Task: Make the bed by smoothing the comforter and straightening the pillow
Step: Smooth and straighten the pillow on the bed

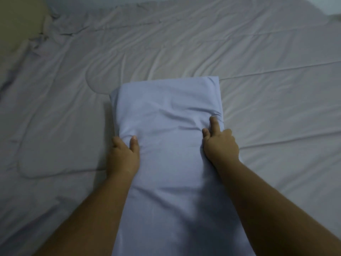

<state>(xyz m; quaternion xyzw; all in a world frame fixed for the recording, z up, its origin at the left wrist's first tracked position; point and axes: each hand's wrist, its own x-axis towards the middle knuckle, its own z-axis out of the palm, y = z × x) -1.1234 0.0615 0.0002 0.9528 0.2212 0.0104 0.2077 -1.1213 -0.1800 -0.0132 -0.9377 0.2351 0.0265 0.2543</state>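
Note:
A long pale blue pillow [169, 141] lies lengthwise in front of me, running from the bottom edge of the view toward the middle of the bed. My left hand [122, 156] grips its left side, thumb on top and fingers tucked under the edge. My right hand [220, 143] clamps the right side, two fingers pressed into the fabric on top. The pale lilac comforter [55, 111] covers the left half of the bed, wrinkled, with a rounded corner near the pillow's left side.
A creased bed sheet [276, 93] of the same pale colour stretches to the right and far side. A beige pillow or cushion [20, 24] sits in the far left corner. A light wall [328, 4] shows at the far right.

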